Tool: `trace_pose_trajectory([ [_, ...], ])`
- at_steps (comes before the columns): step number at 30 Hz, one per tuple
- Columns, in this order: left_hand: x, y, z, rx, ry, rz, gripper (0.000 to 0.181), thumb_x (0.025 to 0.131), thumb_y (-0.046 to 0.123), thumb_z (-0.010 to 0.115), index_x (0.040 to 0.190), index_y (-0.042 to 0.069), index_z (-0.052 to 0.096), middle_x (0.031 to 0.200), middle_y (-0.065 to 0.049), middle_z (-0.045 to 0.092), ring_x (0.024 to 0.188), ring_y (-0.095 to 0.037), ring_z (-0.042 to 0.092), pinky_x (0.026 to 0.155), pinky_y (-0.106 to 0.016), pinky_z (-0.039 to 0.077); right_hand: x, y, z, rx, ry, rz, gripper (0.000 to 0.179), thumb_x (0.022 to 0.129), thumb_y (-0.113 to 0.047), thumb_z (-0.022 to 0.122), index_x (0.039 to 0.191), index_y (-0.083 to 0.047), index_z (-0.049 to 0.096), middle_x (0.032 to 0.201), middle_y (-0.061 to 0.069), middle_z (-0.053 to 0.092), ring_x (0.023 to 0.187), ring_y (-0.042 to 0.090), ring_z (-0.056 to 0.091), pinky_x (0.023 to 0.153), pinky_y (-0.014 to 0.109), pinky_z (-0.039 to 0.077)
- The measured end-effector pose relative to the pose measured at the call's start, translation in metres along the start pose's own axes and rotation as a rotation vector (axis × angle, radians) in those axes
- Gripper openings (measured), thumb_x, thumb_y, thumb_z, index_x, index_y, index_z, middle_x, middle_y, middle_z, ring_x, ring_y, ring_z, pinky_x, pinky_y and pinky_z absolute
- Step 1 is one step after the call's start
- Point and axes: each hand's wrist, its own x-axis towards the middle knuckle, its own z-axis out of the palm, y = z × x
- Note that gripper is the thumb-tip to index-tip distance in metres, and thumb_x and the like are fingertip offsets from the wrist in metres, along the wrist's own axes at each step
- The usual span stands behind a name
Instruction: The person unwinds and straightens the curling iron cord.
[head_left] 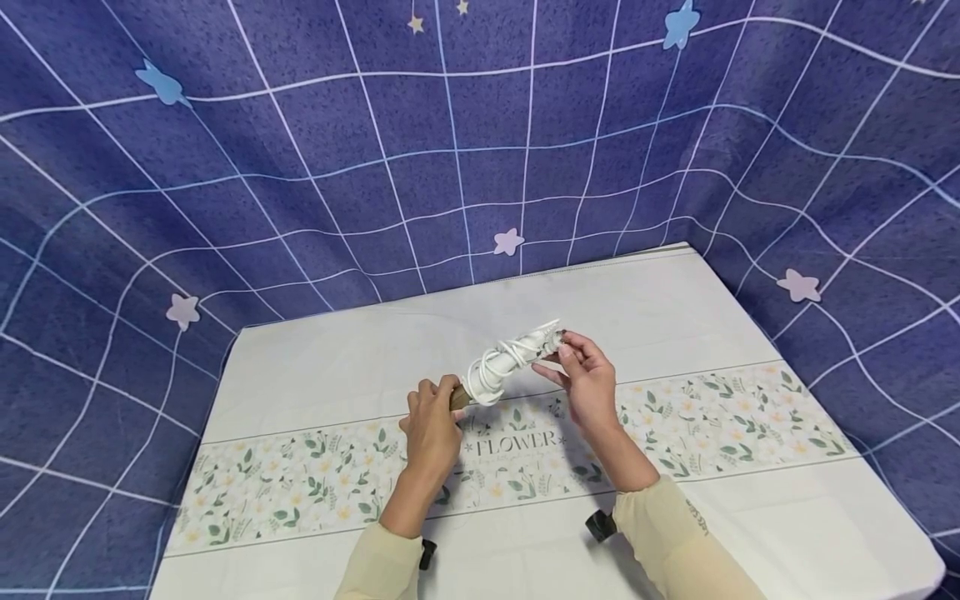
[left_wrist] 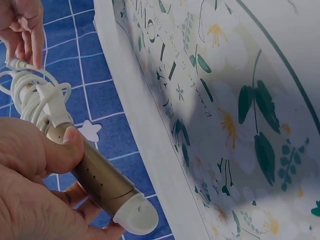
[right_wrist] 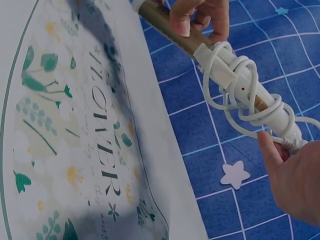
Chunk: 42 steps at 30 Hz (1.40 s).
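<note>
Above the table a white and gold curling iron (head_left: pixel 517 358) is held at a slant, its white cord (right_wrist: pixel 254 75) wound in loose loops around the white handle. My left hand (head_left: pixel 433 425) grips the gold barrel (left_wrist: pixel 102 175), thumb on top and fingers beneath; the barrel's white tip (left_wrist: pixel 137 215) sticks out past the fingers. At the handle's other end, my right hand (head_left: pixel 588 379) pinches the cord where it leaves the handle, thumb and fingers bent around it. Part of that grip is hidden in the right wrist view.
Below the hands lies a white tablecloth (head_left: pixel 322 358) with a flowered band (head_left: pixel 315 483) lettered FLOWER. A blue gridded curtain (head_left: pixel 420 183) with stars hangs behind and at both sides of the table. Black straps (head_left: pixel 600 525) show under the sleeves.
</note>
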Motion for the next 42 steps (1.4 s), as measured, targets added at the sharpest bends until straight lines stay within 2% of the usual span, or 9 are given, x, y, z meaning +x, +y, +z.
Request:
trace_pose_trajectory([
  [8, -0.002, 0.000, -0.001, 0.002, -0.015, 0.027, 0.041, 0.083, 0.007, 0.072, 0.119, 0.022, 0.057, 0.101, -0.007, 0.051, 0.092, -0.027, 0.045, 0.071, -0.047, 0.037, 0.008, -0.008, -0.006, 0.077, 0.071, 0.053, 0.019, 0.100, -0.002, 0.046, 0.117, 0.007, 0.048, 0.089, 0.009, 0.056, 0.086, 0.023, 0.065, 0.083, 0.047, 0.053],
  [14, -0.007, -0.002, -0.001, 0.010, -0.021, 0.052, 0.041, 0.080, 0.007, 0.074, 0.116, 0.021, 0.060, 0.097, -0.005, 0.051, 0.091, -0.025, 0.046, 0.073, -0.050, 0.038, 0.014, -0.013, -0.010, 0.091, 0.106, 0.066, 0.012, 0.099, -0.005, 0.049, 0.109, 0.001, 0.050, 0.089, 0.005, 0.060, 0.082, 0.017, 0.064, 0.078, 0.039, 0.056],
  [17, -0.009, -0.003, -0.001, 0.023, -0.017, 0.064, 0.039, 0.080, 0.008, 0.074, 0.115, 0.021, 0.060, 0.095, -0.005, 0.050, 0.090, -0.025, 0.045, 0.074, -0.051, 0.039, 0.017, -0.015, -0.012, 0.106, 0.104, 0.065, 0.011, 0.099, -0.006, 0.049, 0.108, 0.001, 0.050, 0.089, 0.007, 0.060, 0.081, 0.018, 0.065, 0.076, 0.036, 0.056],
  [25, -0.012, -0.009, -0.001, 0.066, -0.008, 0.085, 0.040, 0.079, 0.010, 0.074, 0.115, 0.021, 0.061, 0.093, -0.004, 0.049, 0.087, -0.024, 0.043, 0.078, -0.054, 0.037, 0.024, -0.017, -0.014, 0.199, 0.059, 0.023, 0.021, 0.097, -0.005, 0.051, 0.112, 0.011, 0.048, 0.091, 0.014, 0.061, 0.083, 0.028, 0.069, 0.081, 0.045, 0.054],
  [34, -0.010, -0.010, 0.001, 0.063, -0.007, 0.096, 0.041, 0.078, 0.009, 0.075, 0.115, 0.020, 0.061, 0.092, -0.005, 0.048, 0.086, -0.024, 0.042, 0.075, -0.053, 0.037, 0.024, -0.022, -0.013, 0.234, 0.029, -0.058, 0.013, 0.096, -0.001, 0.053, 0.106, 0.007, 0.055, 0.081, 0.012, 0.061, 0.081, 0.027, 0.069, 0.077, 0.045, 0.054],
  [42, -0.009, -0.012, 0.001, 0.088, -0.040, 0.060, 0.039, 0.079, 0.009, 0.075, 0.114, 0.020, 0.061, 0.093, -0.005, 0.048, 0.087, -0.025, 0.043, 0.073, -0.051, 0.037, 0.021, -0.029, -0.013, 0.237, -0.005, -0.122, 0.016, 0.095, 0.001, 0.054, 0.108, 0.010, 0.056, 0.080, 0.011, 0.061, 0.082, 0.028, 0.069, 0.077, 0.048, 0.054],
])
